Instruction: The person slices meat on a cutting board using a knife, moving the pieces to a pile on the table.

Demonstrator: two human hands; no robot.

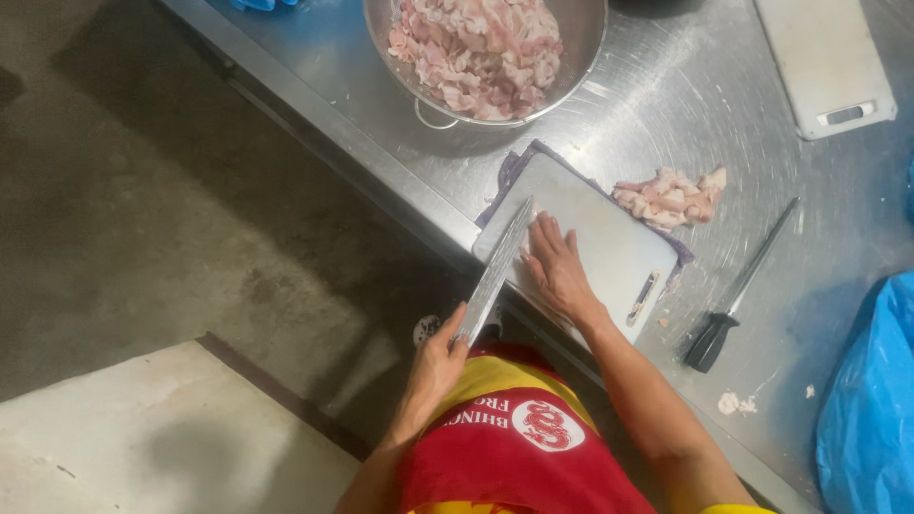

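My left hand (433, 369) grips the handle of a long broad knife (495, 269), whose blade lies slanted across the near left edge of a white cutting board (614, 238). Just right of the blade, my right hand (557, 271) rests flat on the board with fingers stretched out; at most a small scrap shows at the fingertips. A small pile of pale pink meat pieces (671, 198) lies on the steel table (724, 124) just beyond the board's far corner. A purple cloth (509, 171) sticks out from under the board.
A large metal bowl (583, 48) full of cut meat (476, 48) stands at the back. A black-handled sharpening steel (743, 286) lies right of the board, a second white board (824, 57) at the far right, a blue plastic bag (871, 381) near right. The table edge drops to concrete floor (143, 238) on the left.
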